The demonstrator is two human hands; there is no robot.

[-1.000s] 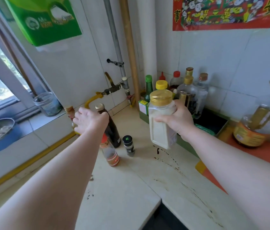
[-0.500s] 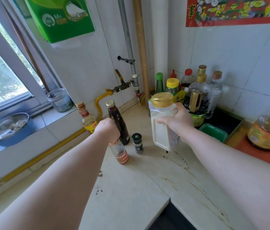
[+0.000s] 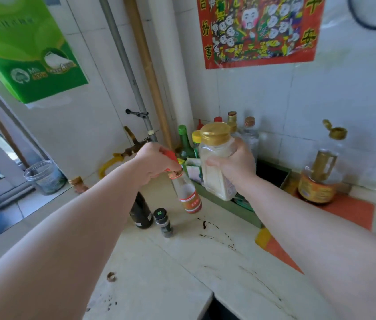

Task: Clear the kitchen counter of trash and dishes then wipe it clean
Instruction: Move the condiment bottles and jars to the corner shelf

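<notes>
Over the pale, stain-spattered desk (image 3: 182,276) in the tiled corner, the left hand (image 3: 157,162) grips a red-capped bottle (image 3: 188,195) by the neck, seemingly clear of the surface, the right hand (image 3: 234,166) clasping a gold-lidded jar (image 3: 214,179) alongside.

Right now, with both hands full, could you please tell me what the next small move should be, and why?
Probably set the small bottle, lifted by the left hand, beside the bottles in the corner; the right hand holds the jar, and dark stains on the counter need wiping.
</notes>
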